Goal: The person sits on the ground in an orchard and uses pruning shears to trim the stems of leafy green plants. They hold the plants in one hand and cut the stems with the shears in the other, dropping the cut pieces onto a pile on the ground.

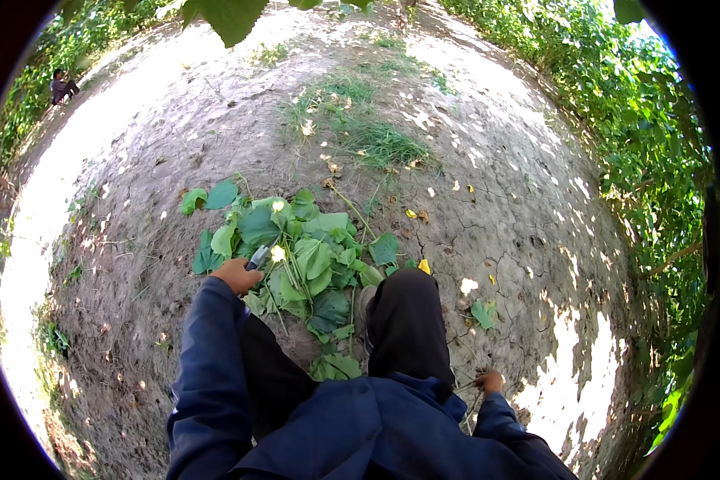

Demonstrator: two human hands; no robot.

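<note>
My left hand (pixel 238 276) is closed around the dark handle of a cutting tool (pixel 260 257). Its pale metal end points into a pile of cut green leaves (pixel 312 258) on the ground before me; whether it is a knife or shears I cannot tell. Long leaf stalks bunch up in the middle of the pile. Out to my right, my right hand (pixel 490 382) reaches down to the soil beside thin dry stems (pixel 471 408). Its fingertips are too small and dark to show whether they grip those stems.
My bent knee (pixel 405 318) stands at the pile's right edge. Cracked dry soil (pixel 504 228) surrounds me, with a grass patch (pixel 372 138) ahead and a loose leaf (pixel 483 314) at right. Leafy plants (pixel 648 138) line the right side. A person (pixel 63 88) sits far left.
</note>
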